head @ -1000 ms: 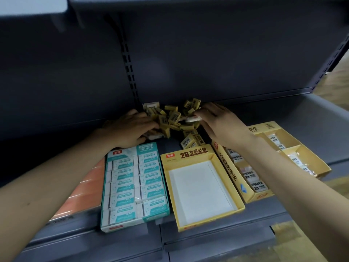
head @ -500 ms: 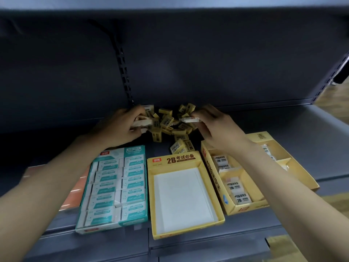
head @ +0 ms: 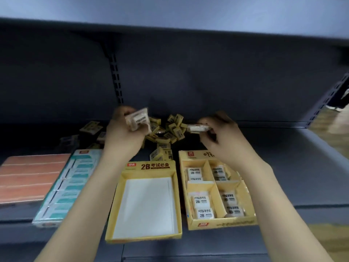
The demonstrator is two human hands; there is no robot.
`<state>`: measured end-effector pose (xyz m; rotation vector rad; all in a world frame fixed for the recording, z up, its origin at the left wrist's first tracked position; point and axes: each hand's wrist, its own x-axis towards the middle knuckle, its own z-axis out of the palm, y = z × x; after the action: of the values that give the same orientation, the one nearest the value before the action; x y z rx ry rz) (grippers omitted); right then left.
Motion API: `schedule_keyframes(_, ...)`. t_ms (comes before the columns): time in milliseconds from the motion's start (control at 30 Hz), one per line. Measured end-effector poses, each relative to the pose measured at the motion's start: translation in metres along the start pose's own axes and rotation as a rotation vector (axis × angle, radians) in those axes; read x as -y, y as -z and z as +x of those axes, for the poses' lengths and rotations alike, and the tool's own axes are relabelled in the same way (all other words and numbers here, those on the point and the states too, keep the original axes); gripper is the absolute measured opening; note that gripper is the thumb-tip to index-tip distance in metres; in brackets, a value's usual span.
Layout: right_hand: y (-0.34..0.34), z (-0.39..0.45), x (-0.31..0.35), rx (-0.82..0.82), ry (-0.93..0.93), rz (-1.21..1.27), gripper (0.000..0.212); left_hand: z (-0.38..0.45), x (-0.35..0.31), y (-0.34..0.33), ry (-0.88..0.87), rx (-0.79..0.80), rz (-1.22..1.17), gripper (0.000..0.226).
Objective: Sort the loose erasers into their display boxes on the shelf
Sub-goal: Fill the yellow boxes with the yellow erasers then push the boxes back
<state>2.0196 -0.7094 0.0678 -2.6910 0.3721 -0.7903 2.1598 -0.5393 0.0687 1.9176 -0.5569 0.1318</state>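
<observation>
White erasers pinched in both hands, left (head: 124, 133) and right (head: 222, 137), yellow pile (head: 170, 131) between fingertips.

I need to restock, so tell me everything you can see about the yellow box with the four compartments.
The divided yellow box looks like printed cardboard, with cross partitions forming four compartments. Each holds a few white wrapped erasers marked 2B. It lies flat on the grey shelf, just right of the empty yellow tray, under the right hand.

Yellow loose erasers (head: 170, 129) heaped behind display boxes (head: 145, 203)
</observation>
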Motion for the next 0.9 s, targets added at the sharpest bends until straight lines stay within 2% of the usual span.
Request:
schedule_keyframes(100,0.005,-0.007,-0.010,0.035,0.012,0.005,0.025,-0.017,-0.005,-0.014,0.060,0.012,-0.146,0.039)
schedule_keyframes(233,0.013,-0.016,-0.025,0.001,0.026,0.011,0.020,-0.035,-0.008,-0.026,0.068,0.051,-0.163,0.027)
schedule_keyframes(333,0.021,-0.022,-0.037,-0.002,-0.009,-0.009,0.023,-0.046,-0.012,-0.029,0.089,0.089,-0.208,0.029)
schedule_keyframes(633,0.046,-0.038,-0.068,0.126,-0.171,0.254,0.020,-0.068,-0.029,-0.044,0.128,0.082,-0.295,0.026)
schedule_keyframes(900,0.056,-0.051,-0.079,0.195,-0.188,0.328,0.013,-0.074,-0.038,-0.058,0.136,0.106,-0.287,0.021)
